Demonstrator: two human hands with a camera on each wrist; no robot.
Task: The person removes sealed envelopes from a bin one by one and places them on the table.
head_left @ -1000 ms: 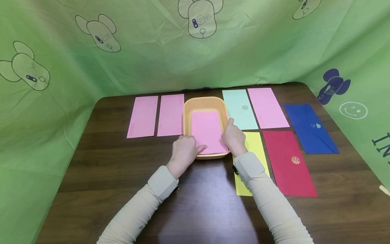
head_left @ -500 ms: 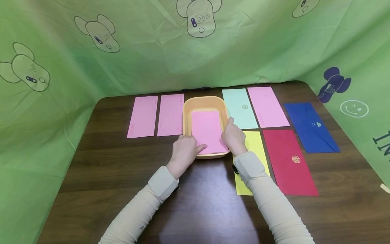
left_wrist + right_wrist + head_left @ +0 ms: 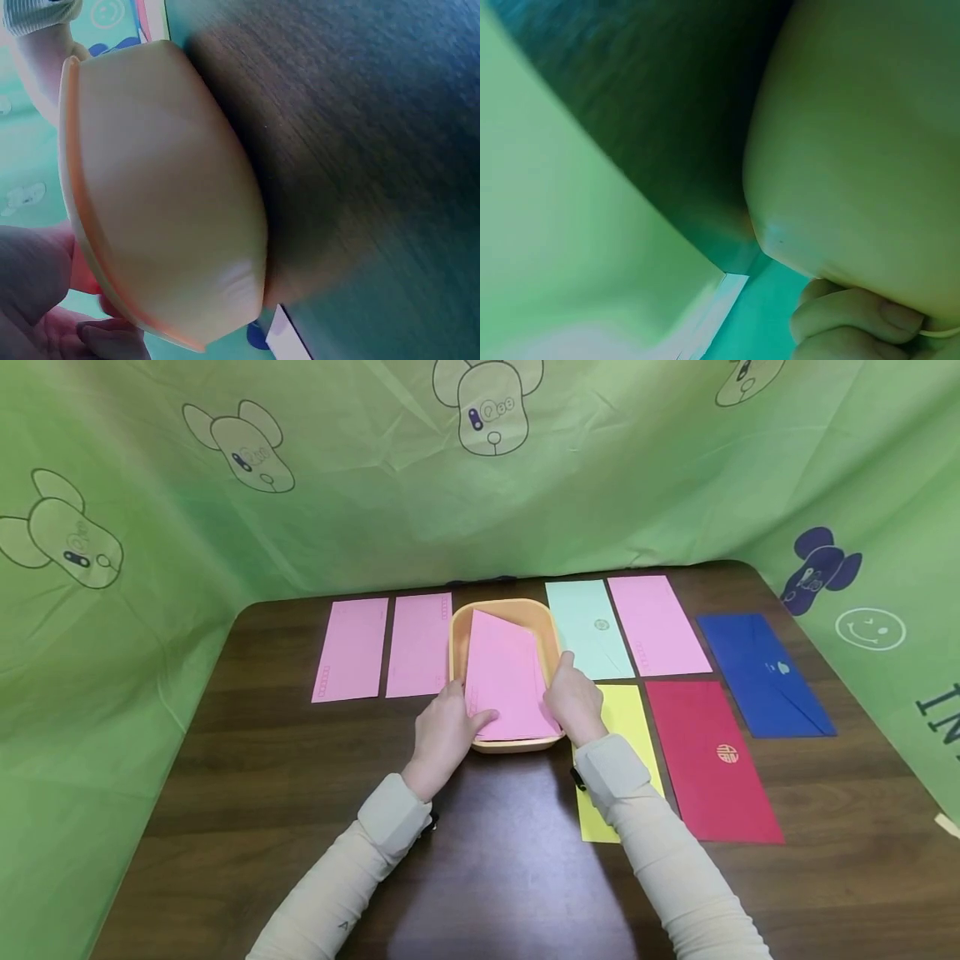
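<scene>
An orange-yellow plastic tray (image 3: 510, 607) holds pink envelopes in the middle of the table. My left hand (image 3: 442, 727), at the tray's near left side, pinches the top pink envelope (image 3: 498, 672), thumb over its face. That envelope sits skewed, its far left corner raised above another pink envelope (image 3: 542, 681) beneath it. My right hand (image 3: 577, 702) grips the tray's right rim. In the right wrist view its curled fingers (image 3: 855, 315) lie against the tray's edge. The left wrist view shows the tray's outer wall (image 3: 165, 187) beside my left hand (image 3: 45, 292).
Two pink envelopes (image 3: 350, 652) lie left of the tray. To its right lie a mint envelope (image 3: 588, 627), a pink one (image 3: 660, 627), a yellow one (image 3: 630, 727), a red one (image 3: 708, 760) and a blue one (image 3: 765, 677). A green printed curtain (image 3: 360, 527) surrounds the table.
The top pink envelope has lifted and turned, its far left corner now higher. My left hand has shifted slightly left with its fingers raised. My right hand keeps its place on the rim.
</scene>
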